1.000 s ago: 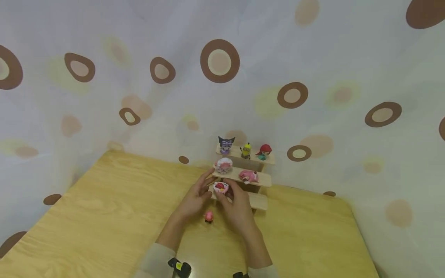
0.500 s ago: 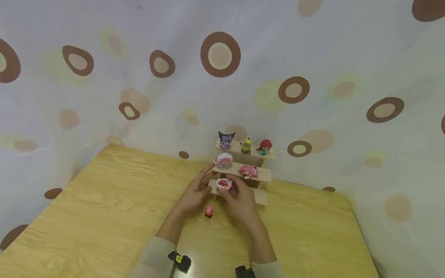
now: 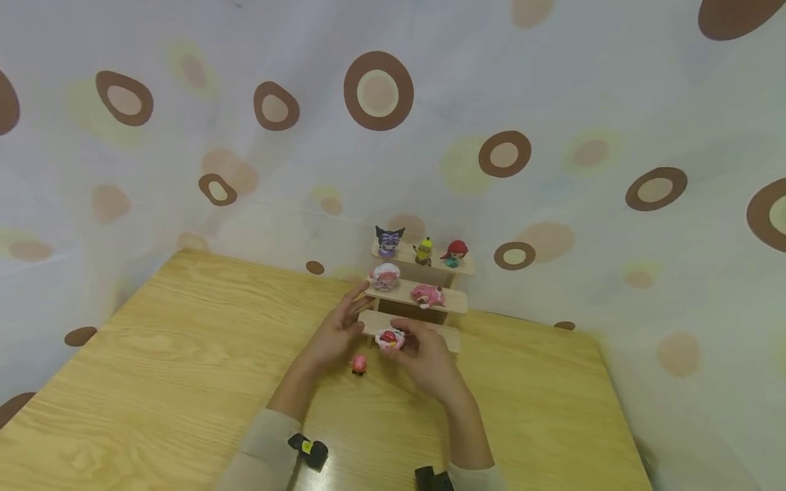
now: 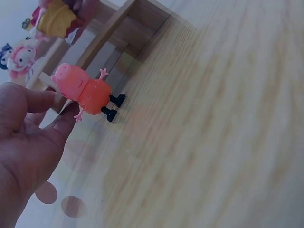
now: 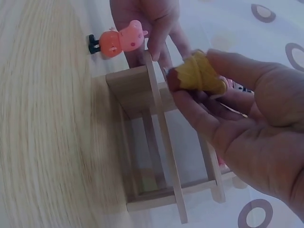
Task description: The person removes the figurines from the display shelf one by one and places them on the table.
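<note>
The toy cone [image 5: 199, 75] is waffle-patterned yellow; the pig figure [image 4: 91, 91] is pink and orange with black shoes [image 4: 118, 100]. The white wall [image 3: 430, 102] is patterned with brown rings and beige blotches; the wood-grained table [image 3: 540, 395] is yellow.

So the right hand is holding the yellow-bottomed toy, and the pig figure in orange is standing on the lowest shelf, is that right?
Not quite: the pig figure stands on the table, in front of the lowest shelf, as the head view shows. The right hand does hold the yellow-bottomed toy.
</note>
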Action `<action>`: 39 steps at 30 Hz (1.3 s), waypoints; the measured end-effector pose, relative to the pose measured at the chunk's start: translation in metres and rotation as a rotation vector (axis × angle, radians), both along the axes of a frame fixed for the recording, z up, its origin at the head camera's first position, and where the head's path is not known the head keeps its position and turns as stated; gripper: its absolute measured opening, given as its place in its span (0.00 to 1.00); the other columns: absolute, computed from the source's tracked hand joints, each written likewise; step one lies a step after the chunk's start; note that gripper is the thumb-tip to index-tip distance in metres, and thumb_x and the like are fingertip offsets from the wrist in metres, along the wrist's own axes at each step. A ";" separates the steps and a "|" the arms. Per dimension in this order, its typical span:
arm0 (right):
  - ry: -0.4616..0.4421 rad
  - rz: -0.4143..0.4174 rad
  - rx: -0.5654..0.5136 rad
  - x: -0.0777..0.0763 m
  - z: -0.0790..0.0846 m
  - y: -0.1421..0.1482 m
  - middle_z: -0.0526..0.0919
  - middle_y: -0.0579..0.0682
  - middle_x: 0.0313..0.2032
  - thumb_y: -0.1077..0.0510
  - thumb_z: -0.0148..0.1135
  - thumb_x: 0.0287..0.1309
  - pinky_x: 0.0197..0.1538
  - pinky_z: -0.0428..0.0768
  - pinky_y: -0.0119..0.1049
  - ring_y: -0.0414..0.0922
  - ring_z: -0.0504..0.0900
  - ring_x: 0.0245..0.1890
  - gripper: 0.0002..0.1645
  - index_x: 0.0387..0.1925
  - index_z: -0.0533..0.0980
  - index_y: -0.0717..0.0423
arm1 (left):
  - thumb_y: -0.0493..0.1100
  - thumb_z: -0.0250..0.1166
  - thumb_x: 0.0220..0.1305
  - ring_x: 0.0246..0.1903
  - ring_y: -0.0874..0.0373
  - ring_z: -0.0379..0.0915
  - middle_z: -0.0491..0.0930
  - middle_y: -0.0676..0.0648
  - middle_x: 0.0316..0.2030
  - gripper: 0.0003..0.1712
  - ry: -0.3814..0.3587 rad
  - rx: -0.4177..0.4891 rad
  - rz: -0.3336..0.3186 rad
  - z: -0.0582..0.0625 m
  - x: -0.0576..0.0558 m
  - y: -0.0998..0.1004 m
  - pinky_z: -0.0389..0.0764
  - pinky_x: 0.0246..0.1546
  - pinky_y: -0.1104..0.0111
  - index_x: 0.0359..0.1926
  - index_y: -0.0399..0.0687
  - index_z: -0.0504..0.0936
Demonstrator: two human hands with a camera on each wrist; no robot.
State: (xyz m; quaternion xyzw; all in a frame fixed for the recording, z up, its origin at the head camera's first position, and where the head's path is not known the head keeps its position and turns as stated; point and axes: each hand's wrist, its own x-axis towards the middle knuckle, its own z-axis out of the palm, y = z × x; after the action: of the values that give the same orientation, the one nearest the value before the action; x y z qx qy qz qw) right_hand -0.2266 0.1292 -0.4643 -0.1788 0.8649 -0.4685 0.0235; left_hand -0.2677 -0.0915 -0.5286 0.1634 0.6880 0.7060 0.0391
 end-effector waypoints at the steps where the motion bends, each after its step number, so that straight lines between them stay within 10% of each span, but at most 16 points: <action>1: -0.004 0.021 0.015 0.001 0.001 0.000 0.86 0.54 0.53 0.61 0.76 0.62 0.51 0.87 0.42 0.45 0.85 0.45 0.28 0.63 0.80 0.61 | 0.24 0.49 0.75 0.79 0.38 0.54 0.63 0.40 0.79 0.46 -0.001 0.000 -0.001 0.000 0.000 -0.001 0.57 0.78 0.44 0.84 0.64 0.53; 12: -0.066 0.174 0.066 0.004 -0.001 0.013 0.87 0.57 0.53 0.62 0.75 0.63 0.55 0.88 0.48 0.53 0.87 0.51 0.24 0.59 0.81 0.67 | 0.25 0.51 0.76 0.80 0.41 0.54 0.64 0.41 0.79 0.46 0.021 -0.032 0.005 0.000 -0.001 -0.004 0.52 0.80 0.44 0.84 0.65 0.53; 39: -0.092 0.220 0.155 -0.005 -0.024 0.017 0.86 0.51 0.50 0.60 0.77 0.60 0.51 0.81 0.41 0.44 0.80 0.44 0.26 0.58 0.80 0.63 | 0.25 0.51 0.75 0.80 0.39 0.53 0.64 0.42 0.79 0.47 0.005 -0.031 0.016 0.000 -0.001 -0.002 0.51 0.80 0.43 0.84 0.67 0.54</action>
State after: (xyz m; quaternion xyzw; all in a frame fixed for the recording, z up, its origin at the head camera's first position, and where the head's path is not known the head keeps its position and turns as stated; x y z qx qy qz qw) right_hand -0.2311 0.1464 -0.4880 -0.2487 0.8717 -0.4024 0.1282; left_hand -0.2685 -0.0935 -0.5290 0.1592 0.7004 0.6949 0.0341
